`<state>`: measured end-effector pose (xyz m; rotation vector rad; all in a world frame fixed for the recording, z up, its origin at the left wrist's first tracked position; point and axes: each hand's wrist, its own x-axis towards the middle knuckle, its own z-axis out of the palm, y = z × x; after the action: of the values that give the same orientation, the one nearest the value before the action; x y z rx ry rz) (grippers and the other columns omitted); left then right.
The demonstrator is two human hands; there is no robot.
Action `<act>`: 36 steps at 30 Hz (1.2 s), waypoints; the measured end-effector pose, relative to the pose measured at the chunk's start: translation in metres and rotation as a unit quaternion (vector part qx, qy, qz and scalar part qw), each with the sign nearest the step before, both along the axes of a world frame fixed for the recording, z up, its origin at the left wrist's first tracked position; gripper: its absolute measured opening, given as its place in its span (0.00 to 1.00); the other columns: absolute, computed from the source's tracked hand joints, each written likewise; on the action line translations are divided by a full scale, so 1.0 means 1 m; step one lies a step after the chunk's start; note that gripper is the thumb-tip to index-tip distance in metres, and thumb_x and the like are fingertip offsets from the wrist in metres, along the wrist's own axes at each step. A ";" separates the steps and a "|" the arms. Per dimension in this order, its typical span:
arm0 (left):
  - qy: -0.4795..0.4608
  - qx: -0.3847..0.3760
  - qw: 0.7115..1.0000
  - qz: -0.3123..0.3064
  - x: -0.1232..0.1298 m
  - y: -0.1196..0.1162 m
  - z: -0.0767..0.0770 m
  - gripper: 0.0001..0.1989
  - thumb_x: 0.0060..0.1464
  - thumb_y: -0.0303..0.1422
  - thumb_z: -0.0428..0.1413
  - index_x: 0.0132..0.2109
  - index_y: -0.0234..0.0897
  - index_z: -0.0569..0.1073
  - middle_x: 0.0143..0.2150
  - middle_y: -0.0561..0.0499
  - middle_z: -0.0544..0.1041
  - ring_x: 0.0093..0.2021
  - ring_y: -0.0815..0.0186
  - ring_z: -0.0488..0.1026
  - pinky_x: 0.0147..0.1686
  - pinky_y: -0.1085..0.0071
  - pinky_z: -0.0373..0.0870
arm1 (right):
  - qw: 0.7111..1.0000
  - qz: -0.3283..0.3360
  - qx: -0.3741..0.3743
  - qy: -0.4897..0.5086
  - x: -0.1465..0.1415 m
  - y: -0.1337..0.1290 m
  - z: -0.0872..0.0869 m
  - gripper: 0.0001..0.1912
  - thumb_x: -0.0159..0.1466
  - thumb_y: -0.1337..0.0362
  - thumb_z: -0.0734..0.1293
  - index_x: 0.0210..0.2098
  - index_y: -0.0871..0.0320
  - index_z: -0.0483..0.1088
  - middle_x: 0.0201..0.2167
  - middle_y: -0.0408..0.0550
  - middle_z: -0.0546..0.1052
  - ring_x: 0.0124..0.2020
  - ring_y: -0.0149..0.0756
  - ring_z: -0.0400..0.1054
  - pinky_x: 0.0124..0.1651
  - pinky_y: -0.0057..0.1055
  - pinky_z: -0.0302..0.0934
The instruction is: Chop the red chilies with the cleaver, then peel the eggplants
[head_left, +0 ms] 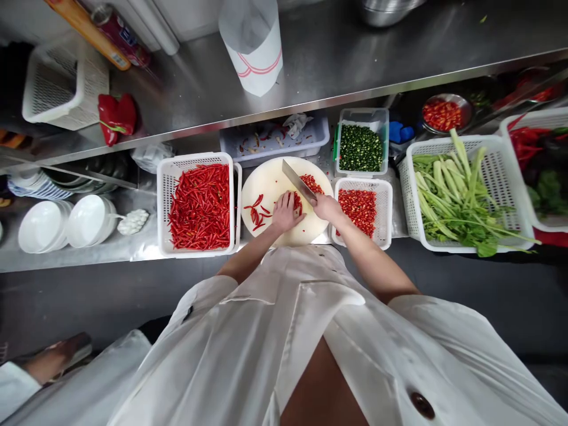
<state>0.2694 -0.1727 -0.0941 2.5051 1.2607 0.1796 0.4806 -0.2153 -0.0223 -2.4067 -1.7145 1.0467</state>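
A round white cutting board (266,177) lies on the steel counter. My right hand (326,208) is wrapped round the handle of a cleaver (299,182), whose blade points up and left over the board. Just left of the blade, my left hand (286,212) presses down on red chilies (297,203) with its fingers bent. Chopped red chili (312,183) is heaped right of the blade. Several whole red chilies (257,213) lie loose on the board's left part.
Left of the board is a basket of whole chilies (199,207). To the right stand a basket of chopped chili (358,212), a tub of chopped green pieces (360,148) and a basket of celery (457,189). A steel shelf (310,77) overhangs behind. Another person's hand (48,362) shows lower left.
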 end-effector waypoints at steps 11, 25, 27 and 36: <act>-0.092 0.041 0.988 -0.114 -0.016 0.028 -0.011 0.22 0.71 0.43 0.58 0.66 0.40 0.75 0.66 0.36 0.72 0.69 0.46 0.68 0.70 0.45 0.72 | 1.000 -0.017 0.003 -0.016 -0.010 -0.005 0.010 0.24 0.81 0.56 0.57 0.67 0.60 0.72 0.60 0.66 0.81 0.61 0.55 0.77 0.61 0.42 0.68; -0.070 0.042 0.969 -0.232 -0.014 0.050 -0.009 0.12 0.72 0.39 0.55 0.51 0.42 0.82 0.54 0.41 0.78 0.61 0.51 0.70 0.65 0.51 0.70 | 0.999 0.009 -0.017 -0.032 -0.039 0.014 0.024 0.22 0.81 0.57 0.57 0.64 0.59 0.74 0.57 0.65 0.82 0.59 0.55 0.78 0.60 0.43 0.70; -0.070 0.043 0.968 -0.236 -0.016 0.050 -0.007 0.12 0.71 0.41 0.57 0.51 0.42 0.82 0.55 0.41 0.77 0.61 0.50 0.70 0.64 0.50 0.70 | 0.999 0.013 -0.013 -0.034 -0.040 0.019 0.022 0.21 0.81 0.57 0.58 0.63 0.60 0.74 0.57 0.65 0.82 0.59 0.55 0.78 0.61 0.42 0.69; -0.078 0.036 0.968 -0.234 -0.022 0.044 -0.005 0.11 0.69 0.37 0.57 0.52 0.42 0.82 0.57 0.40 0.76 0.61 0.49 0.70 0.63 0.49 0.71 | 0.999 0.007 -0.014 -0.047 -0.050 0.023 0.016 0.23 0.81 0.55 0.57 0.63 0.60 0.75 0.57 0.66 0.82 0.60 0.54 0.78 0.60 0.40 0.69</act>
<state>0.2471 -0.1284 -0.0990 2.7050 0.5866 0.3021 0.4307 -0.1925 -0.0061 -2.5037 -1.7591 0.9803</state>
